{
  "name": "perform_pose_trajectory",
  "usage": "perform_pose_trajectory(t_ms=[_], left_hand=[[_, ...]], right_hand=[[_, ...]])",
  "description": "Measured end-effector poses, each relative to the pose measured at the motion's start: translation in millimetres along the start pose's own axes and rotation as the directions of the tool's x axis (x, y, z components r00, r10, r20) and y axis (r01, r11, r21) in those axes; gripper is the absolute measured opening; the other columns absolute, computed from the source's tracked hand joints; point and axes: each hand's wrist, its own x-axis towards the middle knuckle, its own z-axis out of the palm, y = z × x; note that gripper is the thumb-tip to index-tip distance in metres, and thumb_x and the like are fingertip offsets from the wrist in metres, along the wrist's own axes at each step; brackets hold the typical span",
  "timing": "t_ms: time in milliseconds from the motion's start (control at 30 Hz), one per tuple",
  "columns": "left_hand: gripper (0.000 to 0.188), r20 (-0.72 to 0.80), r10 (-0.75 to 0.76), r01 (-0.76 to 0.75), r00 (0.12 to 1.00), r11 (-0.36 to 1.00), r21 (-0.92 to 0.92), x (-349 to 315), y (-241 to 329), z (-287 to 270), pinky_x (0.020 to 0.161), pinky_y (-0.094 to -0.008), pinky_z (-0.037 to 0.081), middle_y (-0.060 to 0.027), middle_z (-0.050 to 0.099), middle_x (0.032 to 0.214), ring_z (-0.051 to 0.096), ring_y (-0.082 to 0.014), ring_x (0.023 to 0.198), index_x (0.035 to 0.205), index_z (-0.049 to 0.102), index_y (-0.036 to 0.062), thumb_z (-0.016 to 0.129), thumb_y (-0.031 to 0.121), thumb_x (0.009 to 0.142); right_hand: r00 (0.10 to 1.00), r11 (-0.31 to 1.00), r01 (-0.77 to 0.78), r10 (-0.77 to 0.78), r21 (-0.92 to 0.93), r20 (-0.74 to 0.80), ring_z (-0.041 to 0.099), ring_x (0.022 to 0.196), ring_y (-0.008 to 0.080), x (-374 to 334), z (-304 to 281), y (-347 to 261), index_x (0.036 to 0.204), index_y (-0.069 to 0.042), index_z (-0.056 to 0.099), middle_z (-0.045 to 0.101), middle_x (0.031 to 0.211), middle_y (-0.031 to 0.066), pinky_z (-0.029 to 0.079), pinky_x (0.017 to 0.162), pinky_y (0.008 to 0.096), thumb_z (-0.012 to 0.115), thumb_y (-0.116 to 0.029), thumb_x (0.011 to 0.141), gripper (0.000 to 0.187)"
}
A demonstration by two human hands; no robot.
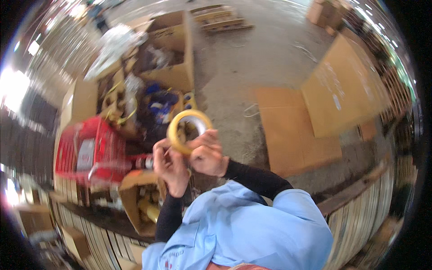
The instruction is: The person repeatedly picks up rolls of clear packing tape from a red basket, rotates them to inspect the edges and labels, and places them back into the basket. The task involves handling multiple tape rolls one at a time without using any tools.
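Note:
A roll of yellow packing tape [173,133] with a pale inner core is held up in front of my chest. My right hand [208,154] is closed round its lower right side, fingers reaching over the ring and into its opening. At the roll's lower left edge, the bent fingers of my left hand [172,167] pinch against the tape. Motion blur hides whether a loose tape end is between those fingertips. Both forearms wear black sleeves below a light blue shirt.
On the left stand a red plastic basket [110,146], a small open carton [130,198] with rolls inside, and large cardboard boxes [177,74] holding plastic wrap and blue items. To the right, an opened cardboard sheet [292,130] lies on the concrete floor. A wooden pallet [220,20] is farther off.

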Motion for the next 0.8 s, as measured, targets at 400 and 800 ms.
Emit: perform_pose_trajectory(t_ms=[400, 800], left_hand=[[0.055, 0.062, 0.286, -0.284, 0.956, 0.958, -0.032, -13.0, -1.3, -27.7, 0.071, -0.0248, 0.050, -0.0134, 0.056, 0.108, 0.055, -0.0142, 0.088, 0.137, 0.045, 0.0184, 0.049, -0.016, 0.094], [0.076, 0.062, 0.321, -0.291, 0.945, 0.913, -0.287, -7.1, -9.1, -43.7, 0.076, -0.0267, 0.053, -0.0150, 0.054, 0.118, 0.057, -0.0194, 0.095, 0.151, 0.040, 0.0318, 0.062, -0.010, 0.091]], right_hand=[[0.951, 0.995, -0.089, 0.096, -0.036, 0.294, 0.070, 0.092, 0.0251, 19.4, -7.7, -25.5, 0.112, -0.001, 0.068, 0.074, 0.098, 0.0112, 0.037, 0.098, 0.0428, 0.077, -0.007, 0.077, 0.036], [0.976, 0.996, -0.087, 0.083, 0.012, 0.201, 0.073, 0.090, 0.0230, 24.4, 1.3, -31.4, 0.101, 0.001, 0.071, 0.076, 0.093, 0.0115, 0.035, 0.100, 0.0406, 0.083, -0.012, 0.078, 0.029]])
